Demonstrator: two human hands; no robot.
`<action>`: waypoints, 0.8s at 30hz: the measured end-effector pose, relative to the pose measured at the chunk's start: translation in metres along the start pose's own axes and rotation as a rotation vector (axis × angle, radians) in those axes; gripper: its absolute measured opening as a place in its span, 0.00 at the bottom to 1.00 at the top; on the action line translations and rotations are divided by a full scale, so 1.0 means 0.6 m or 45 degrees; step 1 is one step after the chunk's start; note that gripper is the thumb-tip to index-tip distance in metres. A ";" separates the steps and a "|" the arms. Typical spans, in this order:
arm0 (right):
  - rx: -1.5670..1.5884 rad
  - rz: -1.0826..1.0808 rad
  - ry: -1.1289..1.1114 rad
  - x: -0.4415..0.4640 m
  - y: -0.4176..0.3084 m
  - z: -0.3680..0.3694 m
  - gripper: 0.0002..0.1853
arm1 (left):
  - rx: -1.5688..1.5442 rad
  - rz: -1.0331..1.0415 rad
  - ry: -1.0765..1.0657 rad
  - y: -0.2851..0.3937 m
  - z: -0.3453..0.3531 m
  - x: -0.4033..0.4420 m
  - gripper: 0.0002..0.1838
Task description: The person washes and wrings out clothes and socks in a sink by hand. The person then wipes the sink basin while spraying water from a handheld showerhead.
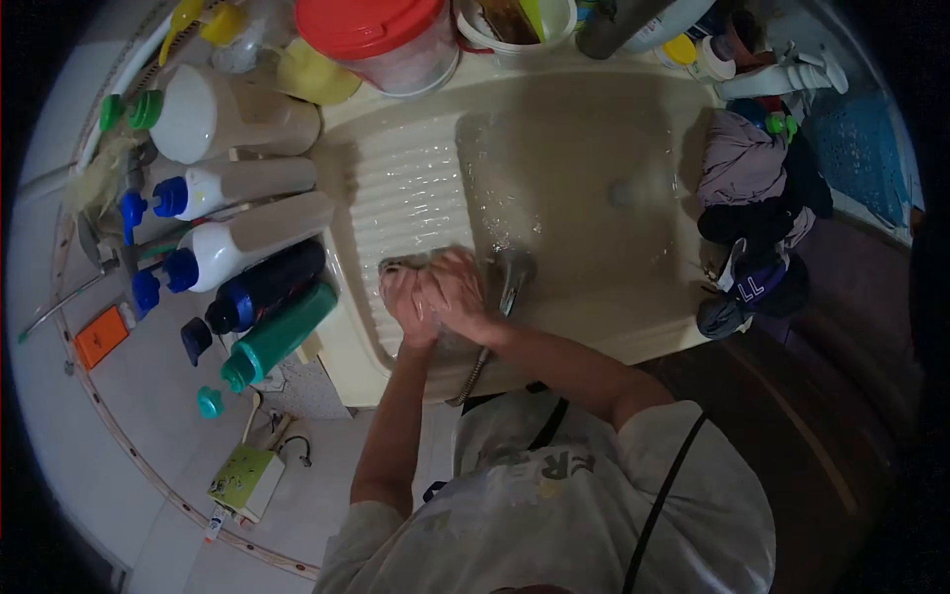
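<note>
"One small dark-edged item (398, 265), near end of the ridged board (411, 188), left part of the basin (594, 139). What is it?"

"Can't be told. Only an edge shows, past the fingers on the far left; the rest is covered."

"Hands?"

"Left hand (401, 299) and right hand (453, 289) side by side, touching, both on top of the item. Fingers curled. Clenched round it or merely pressing: can't be told. Neither looks released."

"Step?"

"Judgement: pressing or rubbing the item against the ridges, both hands together. Looks mid-step; how far along is unclear."

"Next move calls for?"

"Probably steady, even pressure from both hands, item held to the ridges. Wet surface, so it could slip. Mind the shower head (517, 265), just beside the right hand; its hose (476, 379) passes under the right forearm (564, 361)."

"Further out?"

"Right: bare basin floor, what looks like a drain (620, 191), then a fabric pile (742, 163) at the right rim. Left: a row of bottles, green bottle (282, 332) nearest. Far rim: red-lidded bucket (376, 25). None of those touched by either hand."
</note>
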State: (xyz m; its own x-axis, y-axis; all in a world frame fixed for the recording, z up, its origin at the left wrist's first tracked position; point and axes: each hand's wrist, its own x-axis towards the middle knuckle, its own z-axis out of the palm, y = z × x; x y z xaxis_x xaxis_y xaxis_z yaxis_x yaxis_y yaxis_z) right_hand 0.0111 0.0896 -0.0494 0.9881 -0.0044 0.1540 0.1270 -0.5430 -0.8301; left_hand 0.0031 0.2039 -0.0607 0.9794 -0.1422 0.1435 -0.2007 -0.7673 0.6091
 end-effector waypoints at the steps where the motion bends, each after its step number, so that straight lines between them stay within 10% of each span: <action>1: -0.034 -0.193 0.136 0.036 0.015 0.001 0.12 | 0.093 -0.049 -0.072 0.013 -0.009 0.041 0.15; 6: -0.373 0.031 0.293 0.278 0.070 0.053 0.13 | 0.605 0.166 0.225 -0.061 0.039 0.261 0.15; 10: -0.367 0.031 0.039 0.156 0.016 0.001 0.14 | 0.297 -0.224 0.040 -0.004 0.009 0.161 0.17; 14: -0.123 0.054 -0.034 -0.027 -0.020 -0.007 0.14 | -0.226 0.061 0.146 0.031 -0.015 0.004 0.18; 17: -0.248 0.021 -0.006 0.120 0.037 0.009 0.15 | 0.461 0.475 0.440 -0.040 0.039 0.119 0.18; 19: -0.293 -0.040 0.072 0.228 0.072 0.035 0.16 | 0.752 -0.062 0.004 -0.029 0.031 0.229 0.17; 24: -0.327 -0.134 0.204 0.139 0.039 0.013 0.15 | 0.381 -0.171 0.146 0.029 0.001 0.157 0.16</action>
State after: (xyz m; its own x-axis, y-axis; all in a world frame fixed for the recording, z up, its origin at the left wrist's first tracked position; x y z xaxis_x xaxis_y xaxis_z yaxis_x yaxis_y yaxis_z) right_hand 0.0973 0.0832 -0.0604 0.9418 -0.0582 0.3310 0.1810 -0.7418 -0.6457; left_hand 0.0918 0.1768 -0.0372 0.9842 0.0304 0.1745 -0.0379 -0.9263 0.3750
